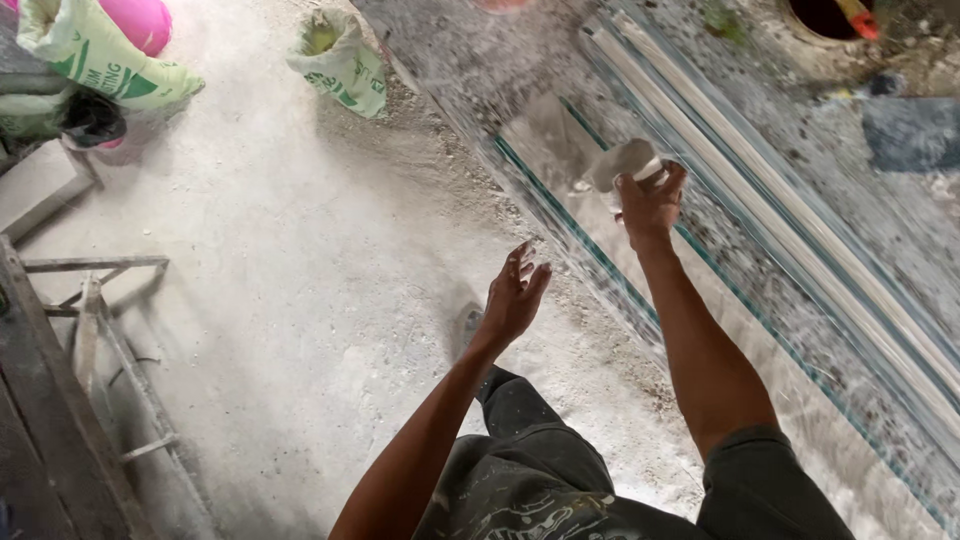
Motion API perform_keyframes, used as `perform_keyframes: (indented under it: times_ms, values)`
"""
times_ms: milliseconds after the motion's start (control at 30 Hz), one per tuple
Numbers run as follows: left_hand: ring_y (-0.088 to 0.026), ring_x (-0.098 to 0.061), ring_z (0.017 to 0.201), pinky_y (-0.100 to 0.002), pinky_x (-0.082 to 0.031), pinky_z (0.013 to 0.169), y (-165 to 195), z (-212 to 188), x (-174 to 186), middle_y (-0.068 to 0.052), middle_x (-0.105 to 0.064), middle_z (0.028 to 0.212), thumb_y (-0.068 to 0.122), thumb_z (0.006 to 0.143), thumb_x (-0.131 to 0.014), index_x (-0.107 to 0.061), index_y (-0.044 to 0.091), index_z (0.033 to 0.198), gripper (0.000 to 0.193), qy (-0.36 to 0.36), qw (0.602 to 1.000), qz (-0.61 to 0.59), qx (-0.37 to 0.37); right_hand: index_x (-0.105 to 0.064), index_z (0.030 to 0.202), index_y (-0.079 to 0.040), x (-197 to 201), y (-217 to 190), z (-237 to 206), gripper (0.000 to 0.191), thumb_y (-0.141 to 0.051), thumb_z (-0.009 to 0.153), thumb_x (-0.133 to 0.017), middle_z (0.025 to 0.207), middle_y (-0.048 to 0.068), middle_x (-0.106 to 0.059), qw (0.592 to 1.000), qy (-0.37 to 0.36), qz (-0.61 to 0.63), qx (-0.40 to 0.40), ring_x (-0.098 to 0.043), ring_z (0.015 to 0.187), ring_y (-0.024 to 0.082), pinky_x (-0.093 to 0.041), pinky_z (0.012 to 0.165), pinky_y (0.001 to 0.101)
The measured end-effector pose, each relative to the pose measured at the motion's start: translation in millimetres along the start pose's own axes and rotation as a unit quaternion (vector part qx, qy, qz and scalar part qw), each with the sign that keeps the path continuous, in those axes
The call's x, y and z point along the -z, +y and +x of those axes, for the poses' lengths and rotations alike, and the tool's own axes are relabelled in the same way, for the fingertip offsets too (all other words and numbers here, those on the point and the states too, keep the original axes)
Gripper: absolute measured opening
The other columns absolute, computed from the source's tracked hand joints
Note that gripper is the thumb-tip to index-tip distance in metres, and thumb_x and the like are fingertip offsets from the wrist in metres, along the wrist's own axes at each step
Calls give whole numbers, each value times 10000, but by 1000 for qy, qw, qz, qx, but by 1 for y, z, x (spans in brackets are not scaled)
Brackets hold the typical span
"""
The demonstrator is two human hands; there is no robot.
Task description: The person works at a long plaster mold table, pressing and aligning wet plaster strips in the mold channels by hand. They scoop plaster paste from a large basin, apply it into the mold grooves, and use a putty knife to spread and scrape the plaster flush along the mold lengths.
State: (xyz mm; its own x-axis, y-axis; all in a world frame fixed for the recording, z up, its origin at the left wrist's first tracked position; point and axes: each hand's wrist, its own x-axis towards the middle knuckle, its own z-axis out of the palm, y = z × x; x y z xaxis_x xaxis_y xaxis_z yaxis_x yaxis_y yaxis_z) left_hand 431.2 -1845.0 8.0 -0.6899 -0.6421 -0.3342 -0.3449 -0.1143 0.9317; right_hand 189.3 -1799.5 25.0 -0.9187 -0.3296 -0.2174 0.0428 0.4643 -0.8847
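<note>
My right hand point(650, 200) is stretched forward and grips a small pale cup-like container point(627, 164), blurred by motion, held over a long glass-sided mould point(560, 215) filled with wet grey-white mix. My left hand point(515, 295) hangs free in the air to the left of the mould, fingers spread and holding nothing. Both forearms reach out from my dark, plaster-spattered trousers at the bottom of the view.
A dusty white concrete floor point(300, 300) spreads to the left. Green-and-white sacks point(340, 62) stand at the back, one point(95, 55) beside a pink object. A grey metal frame point(90, 340) lies at the left edge. Long pale strips point(800, 230) run beside the mould.
</note>
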Motion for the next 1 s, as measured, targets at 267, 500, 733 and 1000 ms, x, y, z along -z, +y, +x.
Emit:
perform_keyframes:
  times_ms: [267,500,733,1000]
  values:
    - [-360,-508,1422,-432,-479,1086,-28,-84,-152,-260,-486,1531,403,1000,-590,-335,-16,1557,742,-22,999,-25,-9,-409,1439,-125,184,118,-64,804,-276,796,-867,1295,207,-507,985,61,-146,63,-641,911,349,-565,663,517]
    - [-345,-493,1433,-425,-450,1121,-37,-190,-281,-246,-468,1548,377,1014,-566,-343,-11,1554,702,-66,997,14,34,-449,1413,-125,365,224,-145,809,-346,757,-870,1167,134,-595,963,61,-255,62,-528,1202,399,-465,949,594]
    - [-348,-475,1422,-423,-453,1108,-58,-286,-423,-259,-444,1549,342,1013,-568,-319,-33,1552,702,-55,998,-5,9,-448,1358,-78,550,342,-218,619,-273,885,-798,944,108,-590,927,36,-337,161,-533,991,335,-512,903,533]
    - [-351,-536,1368,-418,-466,1084,-84,-418,-597,-281,-500,1497,400,1010,-599,-354,-60,1519,729,-84,995,57,9,-478,1418,-143,760,422,-328,747,-329,801,-856,1106,155,-560,943,72,-322,36,-611,1041,337,-556,813,568]
